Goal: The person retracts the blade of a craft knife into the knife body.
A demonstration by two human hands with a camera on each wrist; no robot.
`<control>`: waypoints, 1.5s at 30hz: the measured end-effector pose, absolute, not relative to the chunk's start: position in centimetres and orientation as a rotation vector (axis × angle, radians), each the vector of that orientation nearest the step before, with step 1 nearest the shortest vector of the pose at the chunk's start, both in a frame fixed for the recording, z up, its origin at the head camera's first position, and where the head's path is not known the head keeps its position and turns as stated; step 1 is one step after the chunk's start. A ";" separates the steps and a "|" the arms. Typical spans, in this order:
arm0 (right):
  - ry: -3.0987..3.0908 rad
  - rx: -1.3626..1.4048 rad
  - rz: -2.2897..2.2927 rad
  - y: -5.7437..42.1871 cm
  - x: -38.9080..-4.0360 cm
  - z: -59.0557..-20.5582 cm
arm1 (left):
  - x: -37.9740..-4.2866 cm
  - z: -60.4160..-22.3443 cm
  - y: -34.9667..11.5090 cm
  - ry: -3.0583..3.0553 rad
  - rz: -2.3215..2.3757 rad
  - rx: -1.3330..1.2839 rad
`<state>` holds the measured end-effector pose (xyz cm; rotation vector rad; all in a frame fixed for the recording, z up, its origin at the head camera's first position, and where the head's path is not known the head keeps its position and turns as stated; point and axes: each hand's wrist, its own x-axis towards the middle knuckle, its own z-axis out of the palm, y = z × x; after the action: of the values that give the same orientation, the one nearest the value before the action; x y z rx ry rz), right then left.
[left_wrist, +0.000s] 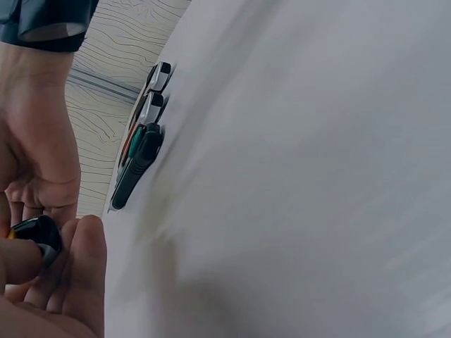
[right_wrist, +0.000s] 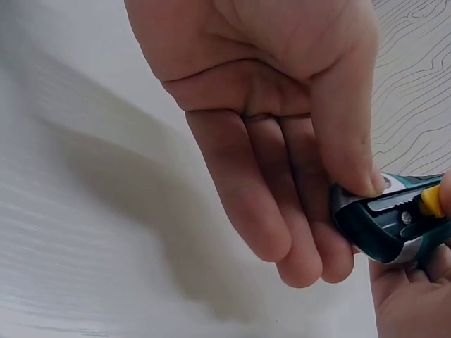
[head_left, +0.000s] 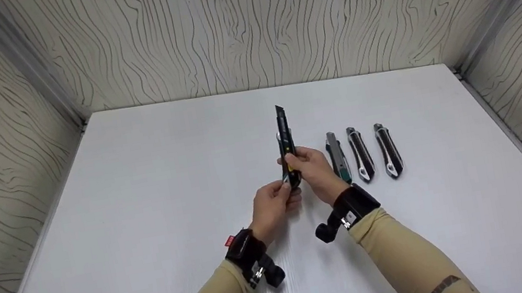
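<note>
Both hands hold a utility knife (head_left: 284,134) upright above the middle of the white table, its dark blade tip pointing up and away. My left hand (head_left: 270,204) pinches the knife's rounded bottom end between thumb and fingers. Higher on the handle, my right hand (head_left: 317,171) grips it, with the thumb at the yellow slider. The right wrist view shows that yellow slider (right_wrist: 431,201) in its toothed track, beside the thumb. There the left hand (right_wrist: 261,120) fills the top, with its thumb on the knife's end. In the left wrist view the dark butt (left_wrist: 42,236) shows between the fingers.
Right of the hands, three more utility knives lie in a row: a grey and green one (head_left: 336,155), then a black and silver one (head_left: 361,153) and another like it (head_left: 389,150). Wood-grain patterned walls (head_left: 230,24) enclose the white table (head_left: 151,186) at the back and sides.
</note>
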<state>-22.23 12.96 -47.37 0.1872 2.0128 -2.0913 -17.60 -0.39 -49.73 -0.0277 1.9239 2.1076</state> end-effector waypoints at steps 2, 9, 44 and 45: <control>2.020 0.176 -2.083 13.0 -22.2 -47.4 | -17.6 -49.7 -0.4 1.920 2.107 -0.032; 2.019 0.174 -2.097 13.0 -22.1 -47.6 | -17.4 -49.6 -0.4 1.900 2.115 -0.040; 1.979 0.130 -2.123 12.8 -22.0 -47.5 | -17.7 -49.9 -0.5 1.943 2.104 -0.060; 1.981 0.131 -2.121 12.8 -22.0 -47.5 | -17.7 -49.8 -0.5 1.943 2.105 -0.064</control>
<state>-22.04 12.83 -47.52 0.1312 1.9808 -2.1215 -17.74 -0.53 -49.83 -0.0636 1.9428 2.1052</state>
